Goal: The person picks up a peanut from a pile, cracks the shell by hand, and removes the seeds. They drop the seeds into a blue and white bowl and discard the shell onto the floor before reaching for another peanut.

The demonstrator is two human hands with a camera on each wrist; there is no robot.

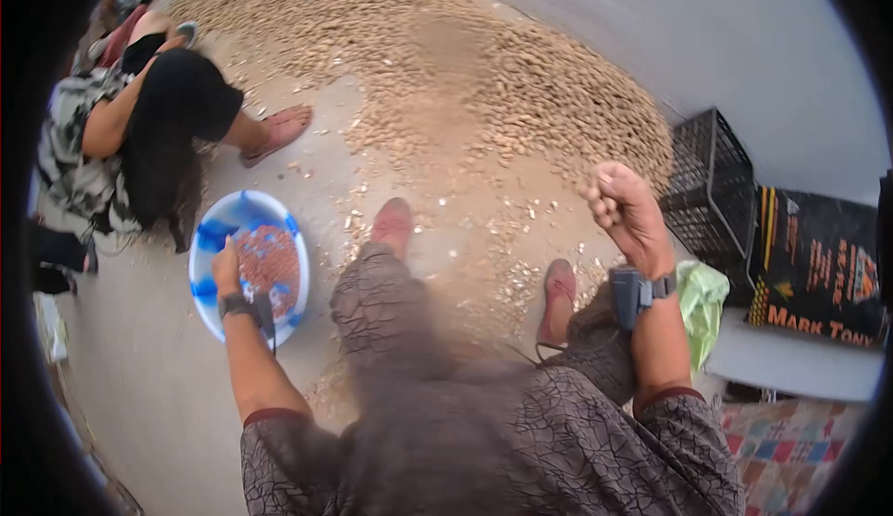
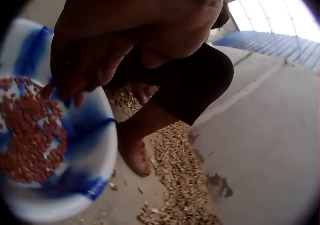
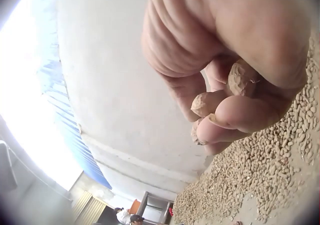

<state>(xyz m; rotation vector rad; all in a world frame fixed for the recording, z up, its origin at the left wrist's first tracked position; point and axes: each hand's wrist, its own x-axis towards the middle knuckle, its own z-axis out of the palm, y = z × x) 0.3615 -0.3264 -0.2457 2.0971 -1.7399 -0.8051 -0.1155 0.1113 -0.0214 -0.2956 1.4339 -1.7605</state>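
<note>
In the head view my left hand (image 1: pixel 226 268) is over the inside of a blue and white basin (image 1: pixel 216 211). Reddish shelled peanuts (image 1: pixel 270 265) lie in the basin. The left wrist view shows that hand's fingers (image 2: pixel 75 82) hanging loosely bent above the basin, blue showing between them; nothing held is visible. My right hand (image 1: pixel 631 214) is raised off to the right, palm up, fingers curled. It holds a few unshelled peanuts (image 3: pixel 243 78), which show between its fingers and thumb in the right wrist view.
A wide heap of unshelled peanuts (image 1: pixel 558 79) spreads along the wall (image 1: pixel 744 32). Another person (image 1: pixel 177 97) sits beyond the basin. At right stand a black crate (image 1: pixel 709 176), a black printed bag (image 1: pixel 819 265) and a green plastic bag (image 1: pixel 702 307). Shell bits litter the floor around my feet.
</note>
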